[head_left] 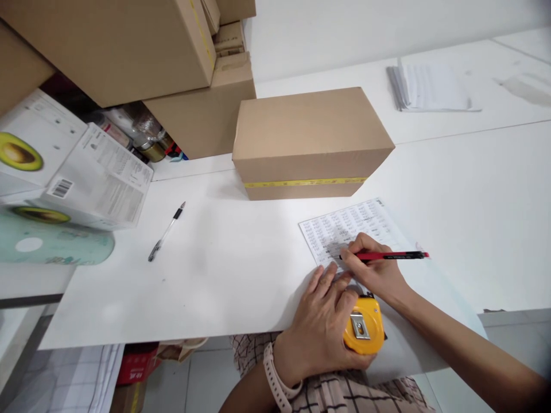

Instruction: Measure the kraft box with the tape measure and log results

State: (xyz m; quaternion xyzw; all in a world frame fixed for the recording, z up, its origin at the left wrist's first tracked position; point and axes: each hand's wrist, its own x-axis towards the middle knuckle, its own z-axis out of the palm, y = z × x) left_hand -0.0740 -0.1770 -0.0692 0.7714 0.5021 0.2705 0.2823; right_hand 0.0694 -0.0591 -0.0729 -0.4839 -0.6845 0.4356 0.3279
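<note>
My right hand (373, 269) pinches a red pen (390, 256) with its tip on a printed sheet (344, 226) lying on the white table (215, 275). My left hand (321, 324) wraps round a yellow tape measure (364, 327) at the table's near edge, its fingers reaching onto the sheet's lower corner. A pale watch strap is on that wrist. Just behind the sheet stands a closed cardboard box (307, 140) with a yellow tape line along its front.
A clear pen (166, 232) lies on the table to the left. White avocado-printed boxes (64, 166) and a green package sit at far left. Stacked cardboard boxes (129, 51) rise behind them. A paper stack (430, 89) lies far right.
</note>
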